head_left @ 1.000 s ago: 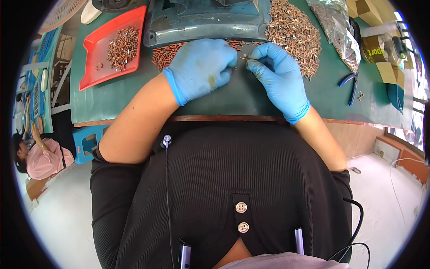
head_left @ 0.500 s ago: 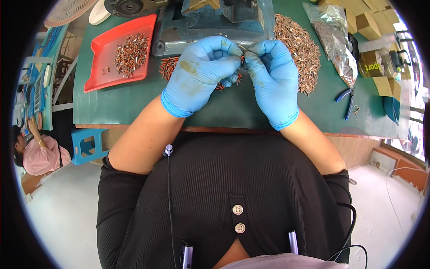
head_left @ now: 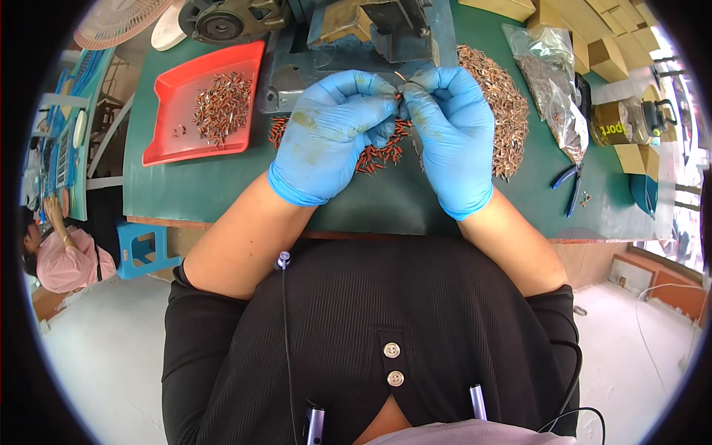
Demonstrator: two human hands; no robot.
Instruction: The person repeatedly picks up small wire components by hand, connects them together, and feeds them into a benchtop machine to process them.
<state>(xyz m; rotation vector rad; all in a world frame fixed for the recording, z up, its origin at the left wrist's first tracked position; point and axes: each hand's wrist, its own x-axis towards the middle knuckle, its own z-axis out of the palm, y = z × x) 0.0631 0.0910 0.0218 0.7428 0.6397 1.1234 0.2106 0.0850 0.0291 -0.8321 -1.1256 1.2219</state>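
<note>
Both hands wear blue gloves with dark smudges and meet fingertip to fingertip over the near edge of a blue-grey machine base [head_left: 285,87]. My left hand [head_left: 315,141] is closed in a pinch at a small red part [head_left: 399,96], mostly covered by the fingers. Opposite it, my right hand [head_left: 456,137] pinches closed at the same spot, where a thin copper-coloured piece [head_left: 400,76] sticks up between the fingertips. Whether the two pieces are joined I cannot tell. Below the hands lies a pile of small red metal-ended parts [head_left: 380,158], partly hidden by the left hand.
A red tray [head_left: 169,137] with similar parts sits at the left. Right of my hands spreads a heap of copper-coloured pieces [head_left: 504,122]. Further right are a plastic bag [head_left: 545,67], blue-handled pliers [head_left: 572,185], a jar [head_left: 619,122] and cardboard boxes [head_left: 608,52]. Another person [head_left: 70,256] sits far left.
The view has tilted, so the table and its things sit lower in the picture. My hands stay pinched together; the copper-coloured tip shows more plainly, and more of the red pile is visible.
</note>
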